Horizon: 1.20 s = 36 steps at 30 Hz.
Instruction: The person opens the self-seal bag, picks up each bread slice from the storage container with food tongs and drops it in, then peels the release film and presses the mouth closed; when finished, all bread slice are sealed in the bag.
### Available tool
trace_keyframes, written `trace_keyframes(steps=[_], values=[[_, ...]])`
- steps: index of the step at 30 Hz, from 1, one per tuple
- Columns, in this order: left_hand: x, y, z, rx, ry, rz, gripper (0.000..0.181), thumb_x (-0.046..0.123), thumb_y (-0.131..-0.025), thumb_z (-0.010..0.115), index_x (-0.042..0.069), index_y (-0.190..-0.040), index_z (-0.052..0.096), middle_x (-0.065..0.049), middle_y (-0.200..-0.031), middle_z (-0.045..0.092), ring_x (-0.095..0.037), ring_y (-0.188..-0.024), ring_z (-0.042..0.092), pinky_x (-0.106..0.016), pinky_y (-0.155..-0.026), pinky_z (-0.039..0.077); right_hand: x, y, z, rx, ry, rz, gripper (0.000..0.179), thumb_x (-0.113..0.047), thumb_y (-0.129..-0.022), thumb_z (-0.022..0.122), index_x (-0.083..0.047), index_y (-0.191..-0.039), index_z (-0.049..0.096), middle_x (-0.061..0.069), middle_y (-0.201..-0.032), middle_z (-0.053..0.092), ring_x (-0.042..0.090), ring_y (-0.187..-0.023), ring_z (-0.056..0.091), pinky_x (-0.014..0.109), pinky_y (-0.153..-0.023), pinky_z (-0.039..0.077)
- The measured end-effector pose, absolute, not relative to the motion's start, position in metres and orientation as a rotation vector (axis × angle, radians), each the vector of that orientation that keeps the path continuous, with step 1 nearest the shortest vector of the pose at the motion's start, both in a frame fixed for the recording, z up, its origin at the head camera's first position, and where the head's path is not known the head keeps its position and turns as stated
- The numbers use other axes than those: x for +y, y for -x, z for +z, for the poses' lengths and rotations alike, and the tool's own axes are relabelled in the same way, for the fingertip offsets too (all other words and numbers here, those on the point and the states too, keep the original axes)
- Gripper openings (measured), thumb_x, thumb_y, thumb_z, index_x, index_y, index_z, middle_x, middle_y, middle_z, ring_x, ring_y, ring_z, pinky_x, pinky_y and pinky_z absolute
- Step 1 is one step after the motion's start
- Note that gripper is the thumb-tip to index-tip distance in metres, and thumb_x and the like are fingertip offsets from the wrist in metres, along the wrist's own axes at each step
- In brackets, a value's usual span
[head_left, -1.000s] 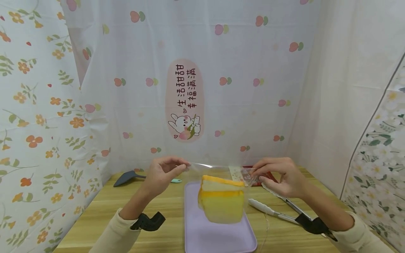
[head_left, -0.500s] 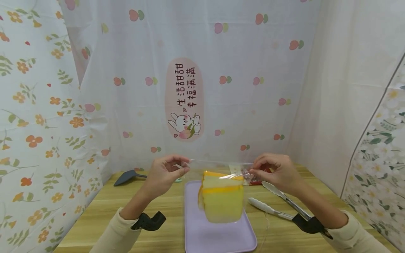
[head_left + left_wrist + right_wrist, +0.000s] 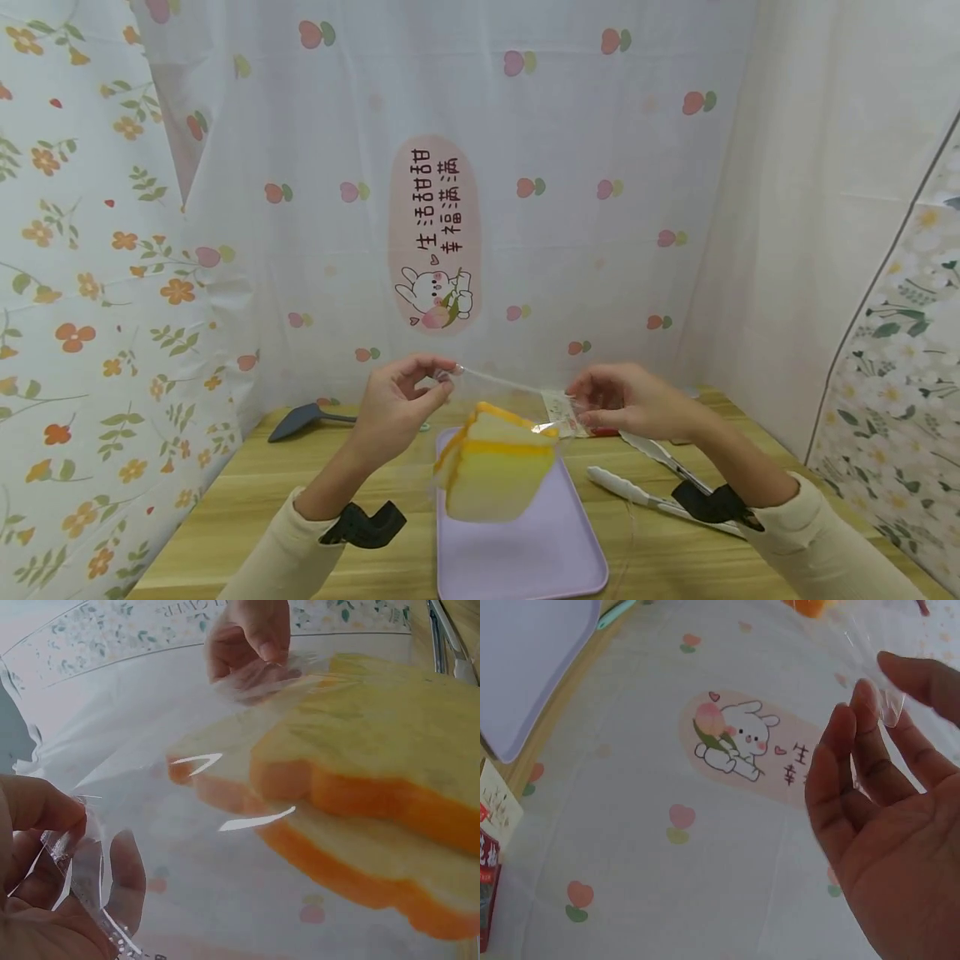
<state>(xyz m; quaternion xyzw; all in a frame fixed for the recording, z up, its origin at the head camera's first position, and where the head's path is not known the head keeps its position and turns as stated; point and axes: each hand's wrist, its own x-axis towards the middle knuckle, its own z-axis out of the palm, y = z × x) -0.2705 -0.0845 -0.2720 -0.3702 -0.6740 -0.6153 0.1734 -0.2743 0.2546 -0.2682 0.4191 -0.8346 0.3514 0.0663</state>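
Slices of bread (image 3: 498,483) with orange-brown crusts hang inside a clear plastic bag (image 3: 491,385), over a lilac tray (image 3: 525,558). My left hand (image 3: 401,404) pinches one top corner of the bag, its thumb and fingers bent around the film. At the opposite corner, my right hand (image 3: 637,404) holds the film between thumb and fingertips. In the right wrist view a fold of film shows between the thumb and fingers of the right hand (image 3: 896,825). Through the bag, the left wrist view shows the bread (image 3: 375,742) close up, one slice overlapping another.
Metal tongs (image 3: 618,483) with white tips lie right of the tray. A dark spatula (image 3: 300,421) lies at the back left of the wooden table (image 3: 360,550). Behind the right hand is a red and cream packet (image 3: 558,412). A printed curtain (image 3: 337,267) hangs at the back.
The bag and bread have swung left and tilted, with the right corner now lower than the left. My right hand has moved left, closer to the left hand, and its fingers have loosened slightly.
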Motion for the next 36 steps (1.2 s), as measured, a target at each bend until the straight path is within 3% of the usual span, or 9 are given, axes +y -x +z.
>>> trace_keyframes(steps=[3, 6, 10, 15, 20, 25, 29, 33, 36], values=[[-0.081, 0.268, -0.269, -1.905, 1.039, -1.751, 0.016, -0.008, -0.090, 0.066, -0.007, -0.106, 0.068, -0.017, -0.103, 0.068, -0.019, -0.091, 0.062, -0.028, -0.074, 0.058, 0.241, 0.274, -0.268, -2.567, -1.227, 1.009, 0.029, -0.019, -0.090, 0.076, -0.012, -0.115, 0.064, -0.001, -0.095, 0.064, 0.016, -0.076, 0.058, 0.026, -0.061, 0.051], [-0.080, 0.265, -0.269, -1.905, 1.038, -1.737, 0.015, -0.008, -0.090, 0.066, -0.007, -0.105, 0.068, -0.019, -0.102, 0.069, -0.022, -0.092, 0.063, -0.028, -0.074, 0.058, 0.222, 0.271, -0.272, -2.589, -1.225, 0.968, 0.037, -0.029, -0.086, 0.079, -0.014, -0.116, 0.065, -0.006, -0.103, 0.066, 0.014, -0.089, 0.060, 0.028, -0.070, 0.051], [-0.083, 0.262, -0.270, -1.891, 1.030, -1.739, 0.015, -0.009, -0.090, 0.065, -0.008, -0.105, 0.069, -0.019, -0.103, 0.070, -0.021, -0.091, 0.064, -0.027, -0.073, 0.058, 0.203, 0.269, -0.277, -2.642, -1.236, 0.948, 0.031, -0.035, -0.084, 0.081, -0.016, -0.105, 0.068, -0.012, -0.097, 0.068, 0.008, -0.089, 0.065, 0.031, -0.075, 0.053], [-0.090, 0.262, -0.270, -1.813, 1.050, -1.802, 0.018, -0.012, -0.089, 0.065, -0.013, -0.106, 0.067, -0.009, -0.102, 0.071, -0.014, -0.092, 0.065, -0.028, -0.073, 0.058, 0.203, 0.269, -0.284, -2.671, -1.200, 0.984, 0.018, -0.025, -0.086, 0.080, -0.013, -0.095, 0.069, -0.007, -0.087, 0.069, 0.007, -0.076, 0.067, 0.028, -0.067, 0.056], [-0.099, 0.263, -0.273, -1.725, 1.167, -1.837, 0.021, -0.014, -0.088, 0.064, -0.020, -0.108, 0.063, 0.002, -0.103, 0.072, -0.012, -0.093, 0.066, -0.026, -0.073, 0.057, 0.215, 0.269, -0.293, -2.604, -1.145, 1.039, 0.012, -0.025, -0.085, 0.080, -0.021, -0.090, 0.070, -0.010, -0.084, 0.068, 0.007, -0.070, 0.062, 0.026, -0.062, 0.054], [-0.105, 0.265, -0.281, -1.644, 1.252, -1.831, 0.023, -0.016, -0.087, 0.064, -0.023, -0.109, 0.061, -0.001, -0.106, 0.072, -0.012, -0.095, 0.067, -0.024, -0.076, 0.056, 0.226, 0.268, -0.299, -2.347, -1.196, 1.258, 0.013, -0.008, -0.082, 0.080, -0.011, -0.090, 0.071, 0.002, -0.081, 0.069, 0.011, -0.063, 0.063, 0.028, -0.056, 0.055], [-0.110, 0.266, -0.286, -1.626, 1.256, -1.795, 0.025, -0.015, -0.086, 0.066, -0.021, -0.110, 0.063, -0.004, -0.108, 0.073, -0.014, -0.095, 0.068, -0.026, -0.079, 0.056, 0.230, 0.268, -0.301, -2.167, -1.204, 1.493, 0.020, 0.007, -0.084, 0.073, 0.007, -0.100, 0.061, 0.010, -0.086, 0.072, 0.017, -0.074, 0.072, 0.032, -0.062, 0.058], [-0.116, 0.266, -0.292, -1.655, 1.208, -1.758, 0.022, -0.015, -0.085, 0.068, -0.018, -0.107, 0.066, -0.008, -0.108, 0.074, -0.016, -0.095, 0.071, -0.030, -0.080, 0.057, 0.227, 0.266, -0.304, -1.996, -1.147, 1.610, 0.028, 0.013, -0.087, 0.067, 0.009, -0.103, 0.044, 0.006, -0.091, 0.075, 0.019, -0.079, 0.074, 0.027, -0.061, 0.057], [-0.121, 0.267, -0.297, -1.686, 1.207, -1.737, 0.020, -0.016, -0.085, 0.066, -0.018, -0.105, 0.067, -0.007, -0.107, 0.074, -0.017, -0.096, 0.071, -0.030, -0.080, 0.056, 0.221, 0.266, -0.309, -1.827, -1.143, 1.586, 0.023, 0.016, -0.086, 0.066, 0.007, -0.095, 0.047, 0.005, -0.089, 0.075, 0.017, -0.072, 0.072, 0.024, -0.056, 0.055]])
